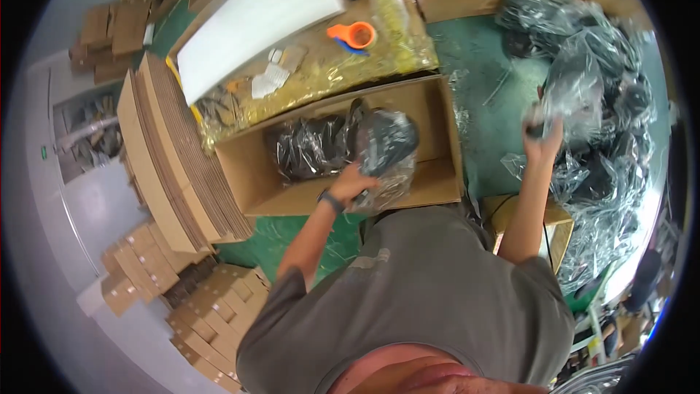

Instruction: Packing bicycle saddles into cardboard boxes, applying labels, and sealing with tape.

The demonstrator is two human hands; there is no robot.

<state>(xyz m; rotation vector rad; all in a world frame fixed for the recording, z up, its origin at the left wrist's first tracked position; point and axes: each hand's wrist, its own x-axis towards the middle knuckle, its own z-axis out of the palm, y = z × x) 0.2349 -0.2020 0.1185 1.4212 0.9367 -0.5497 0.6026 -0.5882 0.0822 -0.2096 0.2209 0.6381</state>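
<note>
My left hand point(352, 184) is closed on the near edge of a bagged dark item point(389, 144), rounded and wrapped in see-through plastic. It is over the right part of an open cardboard box point(292, 201). Several more bagged dark items point(313, 147) stand in a row inside the box, to the left of that one. Off to the right, my right hand point(543, 135) is closed around a second dark item in a plastic bag point(576, 91), partly blurred. This one is at the near-left edge of a large pile of bagged dark items point(609, 131). The bags hide the exact kind of item.
Behind the box, a tape-covered surface point(313, 87) bears an orange tape dispenser point(359, 33), paper scraps point(270, 80) and a white sheet point(255, 18). Flattened cartons point(171, 153) stand at the left. Stacked closed cartons point(219, 314) are on the floor at lower left.
</note>
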